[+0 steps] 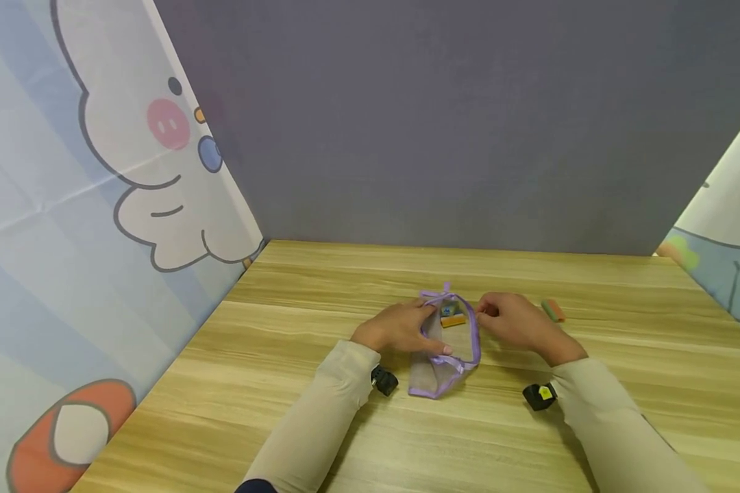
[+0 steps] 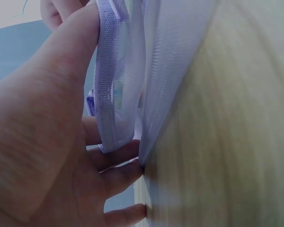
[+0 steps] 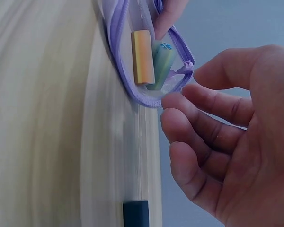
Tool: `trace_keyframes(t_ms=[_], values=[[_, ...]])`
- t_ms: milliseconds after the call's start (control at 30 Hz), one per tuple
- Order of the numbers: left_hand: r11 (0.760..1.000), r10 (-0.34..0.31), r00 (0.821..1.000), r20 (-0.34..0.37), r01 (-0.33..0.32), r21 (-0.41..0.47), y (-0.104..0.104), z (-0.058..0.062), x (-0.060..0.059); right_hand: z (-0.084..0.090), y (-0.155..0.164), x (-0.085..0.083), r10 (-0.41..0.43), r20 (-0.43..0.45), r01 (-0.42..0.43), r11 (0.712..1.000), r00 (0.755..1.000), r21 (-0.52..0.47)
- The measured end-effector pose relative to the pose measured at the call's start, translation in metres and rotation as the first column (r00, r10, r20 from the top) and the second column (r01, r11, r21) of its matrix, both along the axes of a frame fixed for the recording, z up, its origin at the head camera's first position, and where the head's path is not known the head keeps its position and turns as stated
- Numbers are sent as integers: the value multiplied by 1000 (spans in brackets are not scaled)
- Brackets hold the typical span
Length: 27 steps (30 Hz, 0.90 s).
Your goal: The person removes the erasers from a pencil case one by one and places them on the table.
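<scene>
A mesh zipper pouch with purple trim (image 1: 424, 392) is spread open between both hands on the table. My left hand (image 1: 403, 327) holds its left edge, the thumb over the rim and the other fingers along the mesh. At the right rim, my right hand (image 1: 518, 320) pinches the purple edge between thumb and forefinger, its other fingers loosely curled. Inside the pouch lie two small eraser-like blocks: a yellow-orange block (image 3: 143, 56) and, beside it, a green block with a blue-patterned end (image 3: 164, 64).
Right of the pouch, beyond my right hand, another small block, orange and green (image 1: 553, 310), lies on the wooden table (image 1: 321, 274). A grey panel (image 1: 438, 123) stands along the back edge, with a cartoon-printed cloth (image 1: 25, 171) on the left.
</scene>
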<state>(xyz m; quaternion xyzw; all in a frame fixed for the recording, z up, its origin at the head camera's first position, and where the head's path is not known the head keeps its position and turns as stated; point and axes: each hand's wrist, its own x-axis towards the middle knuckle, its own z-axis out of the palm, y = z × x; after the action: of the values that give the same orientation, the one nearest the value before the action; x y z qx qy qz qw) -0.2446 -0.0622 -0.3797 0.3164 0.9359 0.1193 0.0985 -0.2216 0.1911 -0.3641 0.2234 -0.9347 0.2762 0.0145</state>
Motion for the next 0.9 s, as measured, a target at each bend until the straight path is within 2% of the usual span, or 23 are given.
trace_keyframes(t_ms=[433, 667, 900], values=[[1000, 4, 1000, 1, -4, -18, 0, 3, 2, 0, -14, -15, -28, 78, 32, 999, 997, -42], [1000, -1, 1000, -1, 1, -26, 1, 2, 1, -2, -20, -15, -14, 56, 18, 997, 998, -72], [1000, 0, 1000, 7, 0, 3, -1, 2, 2, -9, -26, -15, -29, 45, 31, 999, 999, -45]])
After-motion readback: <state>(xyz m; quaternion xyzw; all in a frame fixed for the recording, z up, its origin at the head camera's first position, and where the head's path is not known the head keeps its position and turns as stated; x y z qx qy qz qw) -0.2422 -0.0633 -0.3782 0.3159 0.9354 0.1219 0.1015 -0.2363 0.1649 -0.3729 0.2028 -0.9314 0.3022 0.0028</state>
